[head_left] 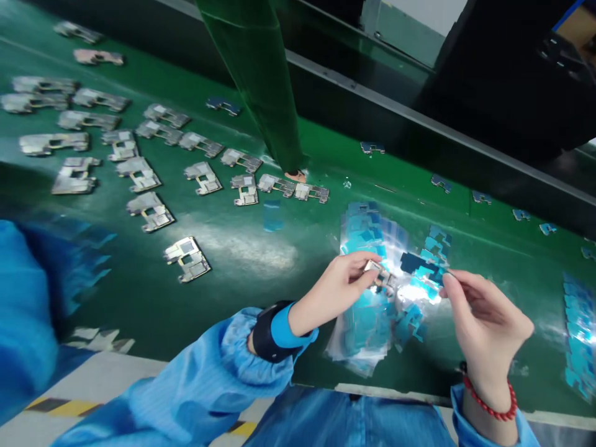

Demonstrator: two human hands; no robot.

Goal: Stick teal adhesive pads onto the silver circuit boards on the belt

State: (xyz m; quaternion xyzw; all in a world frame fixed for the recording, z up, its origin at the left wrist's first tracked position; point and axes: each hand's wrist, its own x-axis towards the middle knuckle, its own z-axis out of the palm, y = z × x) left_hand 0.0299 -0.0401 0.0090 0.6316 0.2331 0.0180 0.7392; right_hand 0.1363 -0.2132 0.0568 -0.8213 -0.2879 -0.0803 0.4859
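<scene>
My left hand is closed in a pinch on a small silver metal part and holds it above a pile of clear sheets carrying blue stickers. My right hand is closed too, with thumb and forefinger pinching a small blue sticker close to the part. A red bead bracelet sits on my right wrist and a black band on my left. Both arms wear blue sleeves.
Several silver metal parts lie spread over the green conveyor belt to the left. Another person's green sleeve reaches down to parts at the belt's middle. More blue sticker sheets lie at the right edge. Small blue pieces dot the belt's far side.
</scene>
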